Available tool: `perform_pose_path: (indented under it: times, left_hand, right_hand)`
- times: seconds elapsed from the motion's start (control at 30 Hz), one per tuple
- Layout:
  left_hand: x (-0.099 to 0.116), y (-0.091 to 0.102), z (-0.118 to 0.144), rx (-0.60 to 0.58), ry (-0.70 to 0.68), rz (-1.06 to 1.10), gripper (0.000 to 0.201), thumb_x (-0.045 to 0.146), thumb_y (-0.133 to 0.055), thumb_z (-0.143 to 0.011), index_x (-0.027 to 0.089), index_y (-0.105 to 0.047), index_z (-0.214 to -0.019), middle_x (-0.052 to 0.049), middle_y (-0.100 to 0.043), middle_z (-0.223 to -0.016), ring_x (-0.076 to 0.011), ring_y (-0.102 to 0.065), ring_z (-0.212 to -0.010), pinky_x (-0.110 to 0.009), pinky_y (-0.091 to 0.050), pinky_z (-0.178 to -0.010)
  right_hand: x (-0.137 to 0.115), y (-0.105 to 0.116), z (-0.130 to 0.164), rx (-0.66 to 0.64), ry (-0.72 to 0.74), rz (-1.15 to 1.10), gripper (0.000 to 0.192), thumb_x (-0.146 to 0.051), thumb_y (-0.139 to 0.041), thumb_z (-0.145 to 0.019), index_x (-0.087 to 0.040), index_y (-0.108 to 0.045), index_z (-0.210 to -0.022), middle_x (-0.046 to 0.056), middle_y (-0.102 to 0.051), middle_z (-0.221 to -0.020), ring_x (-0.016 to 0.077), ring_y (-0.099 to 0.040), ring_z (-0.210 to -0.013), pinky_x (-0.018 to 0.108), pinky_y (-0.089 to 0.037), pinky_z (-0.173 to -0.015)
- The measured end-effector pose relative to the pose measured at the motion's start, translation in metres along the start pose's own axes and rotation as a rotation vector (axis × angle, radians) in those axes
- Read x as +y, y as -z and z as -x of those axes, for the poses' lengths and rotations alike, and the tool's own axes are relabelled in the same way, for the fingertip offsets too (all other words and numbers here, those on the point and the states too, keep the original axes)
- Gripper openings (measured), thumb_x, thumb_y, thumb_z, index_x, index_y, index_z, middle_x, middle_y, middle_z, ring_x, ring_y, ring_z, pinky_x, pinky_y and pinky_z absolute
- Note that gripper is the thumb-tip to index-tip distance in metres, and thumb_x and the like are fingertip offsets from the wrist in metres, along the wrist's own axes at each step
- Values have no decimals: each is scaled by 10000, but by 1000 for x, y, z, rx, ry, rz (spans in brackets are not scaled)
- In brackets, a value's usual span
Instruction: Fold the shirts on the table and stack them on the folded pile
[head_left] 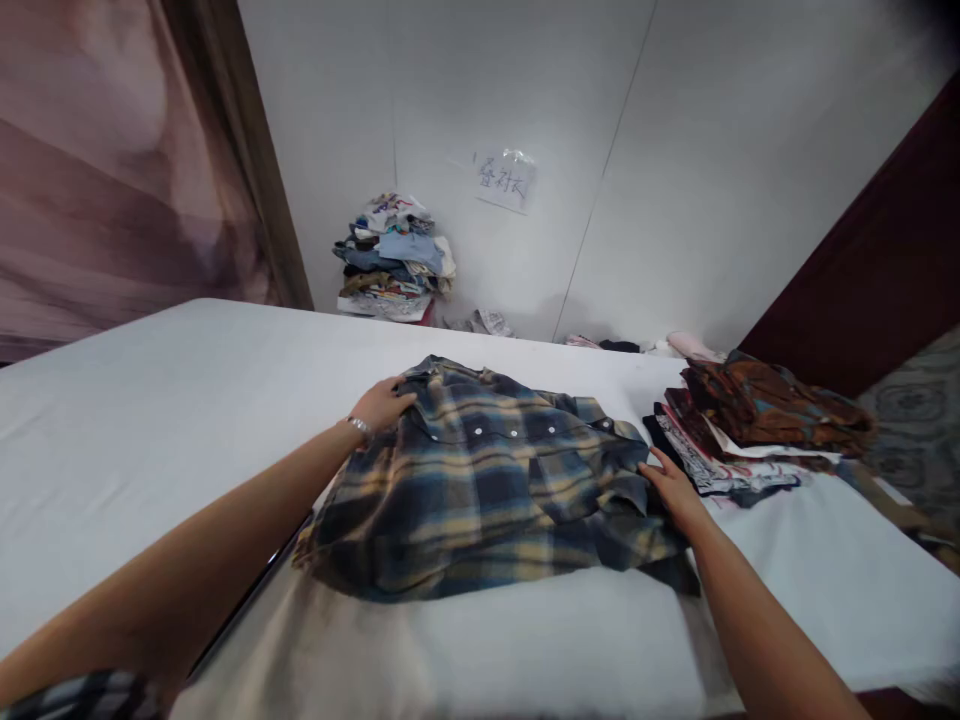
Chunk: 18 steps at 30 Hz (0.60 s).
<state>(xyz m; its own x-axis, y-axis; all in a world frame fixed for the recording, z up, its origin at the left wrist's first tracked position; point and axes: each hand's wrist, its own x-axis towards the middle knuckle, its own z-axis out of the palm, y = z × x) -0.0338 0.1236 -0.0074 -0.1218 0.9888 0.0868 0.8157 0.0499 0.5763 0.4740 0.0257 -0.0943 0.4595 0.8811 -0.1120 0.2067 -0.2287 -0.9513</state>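
Observation:
A plaid button-up shirt [465, 480] in blue, yellow and dark grey lies spread in front of me, its row of white buttons running left to right and its collar end to the right. My left hand [384, 403], with a bracelet at the wrist, grips the shirt's upper left edge, thumb on top. At the collar end, my right hand [673, 492] pinches the fabric between thumb and fingers. Some of the fingertips are hidden by cloth. The shirt's near side hangs toward the table's front edge.
A white-covered table [150, 430] carries the shirt. Close to my right hand stands a stack of folded clothes [765, 410]. A taller clothes pile [394, 260] rises by the wall beyond the table, with a handwritten paper sign [505, 180] above. A pink curtain [112, 180] hangs at left.

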Motion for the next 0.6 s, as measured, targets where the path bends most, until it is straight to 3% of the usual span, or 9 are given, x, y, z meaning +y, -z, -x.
perform_pose_path:
  times: [0.07,0.2,0.33,0.4,0.47,0.6]
  left_hand:
    - [-14,-2,32,-55,-91,-52,450,384,-540,-806,160,-631,-1186,-90,-694,-1121,-243,-640,-1043,-340,-488,-943]
    - [-32,1,105,-5,-329,-94,406,465,-479,-856,207,-663,-1109,-85,-648,-1228,-246,-596,-1131,-365,-443,-1018]
    - [-35,-5,170,-228,-528,-132,468,521,-539,-843,238,-632,-1205,-76,-630,-1275,-247,-596,-1145,-359,-462,-996]
    - [-33,-10,192,-299,-543,-199,527,498,-617,-798,250,-600,-1262,-85,-634,-1270,-268,-609,-1120,-405,-467,-980]
    - [-30,-12,207,-323,-519,-249,584,498,-651,-768,252,-581,-1293,-100,-656,-1229,-288,-626,-1076,-454,-464,-967]
    - [-31,-12,221,-346,-499,-276,671,512,-727,-663,283,-599,-1281,-104,-668,-1222,-318,-623,-1087,-485,-444,-999]
  right_hand:
    - [2,14,11,-14,44,116,728,-449,-670,-692,-163,-515,-1343,59,-734,-881,252,-697,-873,363,-544,-832]
    - [6,32,43,16,200,301,665,-491,-605,-754,-173,-530,-1333,116,-691,-1141,284,-619,-1118,412,-469,-993]
    - [12,27,81,-186,515,483,633,-487,-604,-787,-236,-513,-1362,96,-564,-1363,282,-505,-1272,446,-380,-1086]
    - [14,21,92,-243,593,598,631,-453,-632,-760,-233,-540,-1344,106,-606,-1306,302,-545,-1214,480,-396,-1060]
    - [14,18,96,-211,599,640,496,-425,-585,-780,-214,-641,-1226,115,-695,-1120,305,-620,-1062,494,-442,-986]
    - [11,30,99,-106,484,386,337,-451,-543,-798,-201,-731,-924,89,-726,-895,261,-653,-853,412,-517,-829]
